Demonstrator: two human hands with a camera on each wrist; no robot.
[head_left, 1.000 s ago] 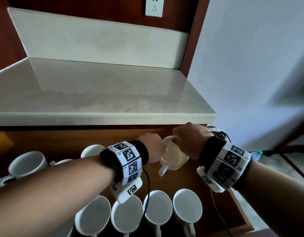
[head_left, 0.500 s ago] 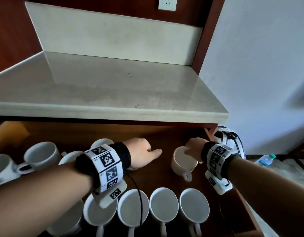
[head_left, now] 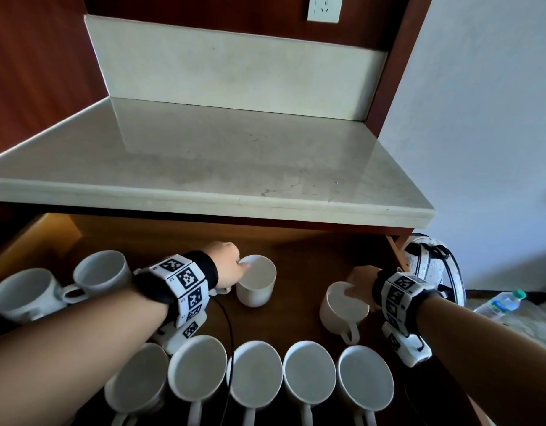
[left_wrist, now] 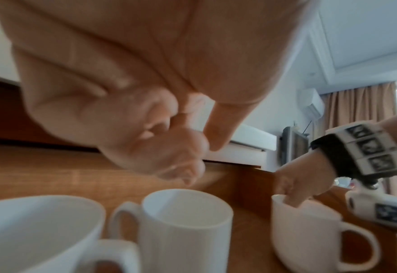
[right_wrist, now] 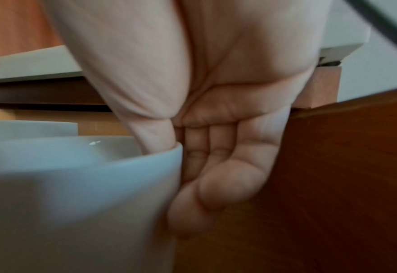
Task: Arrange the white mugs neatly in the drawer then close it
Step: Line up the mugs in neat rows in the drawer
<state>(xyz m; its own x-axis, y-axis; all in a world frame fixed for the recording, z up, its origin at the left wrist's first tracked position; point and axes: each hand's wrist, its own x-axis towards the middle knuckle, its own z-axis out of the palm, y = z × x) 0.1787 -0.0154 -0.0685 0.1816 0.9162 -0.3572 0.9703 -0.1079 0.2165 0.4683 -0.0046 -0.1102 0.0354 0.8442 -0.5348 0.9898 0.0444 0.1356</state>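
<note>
Now, the job: the white mugs go in neat rows in the drawer [head_left: 299, 250], and the drawer is open.
Right hand [head_left: 359, 282]: it pinches the rim of the right mug [head_left: 342, 309], thumb inside and fingers down the outside wall. The right wrist view shows this well.
What changed on the right: a second ago both hands held this mug up in the air. Now it sits low near the right wall of the drawer, behind the front row, with its handle toward the person. I cannot tell if it rests fully on the floor yet.
Left hand [head_left: 227, 264]: half a second ago it pointed with nothing in it. Now it has gone to the middle mug [head_left: 255, 284]. Its fingers are curled at the rim, and the head view shows a fingertip on the edge. The left wrist view is blurry, so I cannot tell if it truly grips.
Front row [head_left: 256, 376]: five mugs stand side by side with handles toward the person.
Left side mugs [head_left: 62, 284]: two lie tipped and crooked at the far left.
What it means: I think a second row has begun. The middle mug looks like the next one to line up. The tipped mugs need fixing, and the drawer is not yet shut.
Above: the countertop [head_left: 204, 167] hangs over the back of the drawer.
</note>
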